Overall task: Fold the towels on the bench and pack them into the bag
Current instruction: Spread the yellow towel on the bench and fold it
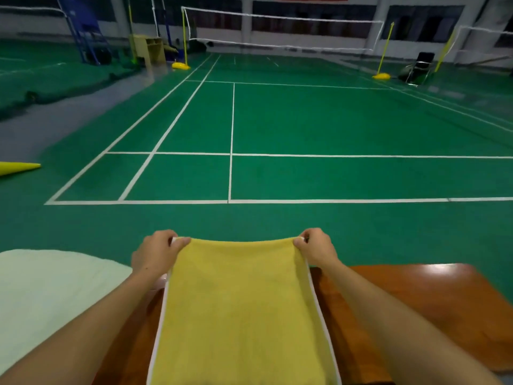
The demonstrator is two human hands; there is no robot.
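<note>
yellow towel [241, 307]: terry cloth with white piping on both long edges, centre-bottom of view, draped over the brown desk [433, 298] and running toward the wearer
long axis: 12-to-6 o'clock line, far short edge points to 12 toward the court, near end runs out of frame at 6
left hand [155, 254]: closed in a pinch on the towel's far corner at 11 o'clock, thumb on top
right hand [316, 248]: closed in a pinch on the other far corner at 1 o'clock, fingers curled under the edge
far edge: lifted off the desk, stretched between both hands, slight sag in the middle
step: folding, looks like the start of a lengthwise fold, judging from both corners being held up
next move: likely bring the far edge back toward 6 to meet the near edge, keep both corners level so the piping lines up, then press flat
white cloth [52, 290]: pale bundle at 9 o'clock, just beside the left forearm, cannot tell if towel or bag
bag: not identifiable in view
progress: early, nothing seen packed yet
floor [305, 120]: green badminton court with white lines, net at 12
</note>
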